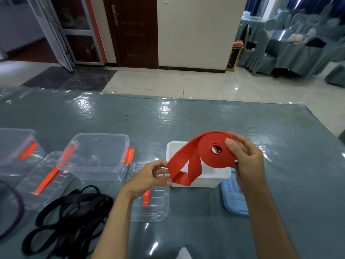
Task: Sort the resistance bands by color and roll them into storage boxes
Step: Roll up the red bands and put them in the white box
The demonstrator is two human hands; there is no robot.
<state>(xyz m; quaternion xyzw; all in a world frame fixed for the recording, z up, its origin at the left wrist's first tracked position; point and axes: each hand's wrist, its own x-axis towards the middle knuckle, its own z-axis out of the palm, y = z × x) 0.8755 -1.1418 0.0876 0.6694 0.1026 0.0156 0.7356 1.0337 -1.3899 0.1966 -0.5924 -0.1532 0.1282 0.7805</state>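
Right hand (246, 161) grips the flat red rubber band's coil (211, 152); left hand (147, 176) pinches its loose tail — slack could unwind it above the white plastic box (214, 176).

Bright – glare patches – bowed edges

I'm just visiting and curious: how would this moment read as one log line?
step: rolling | right hand: grips flat red rubber band's coil | left hand: pinches loose tail | over: white plastic box
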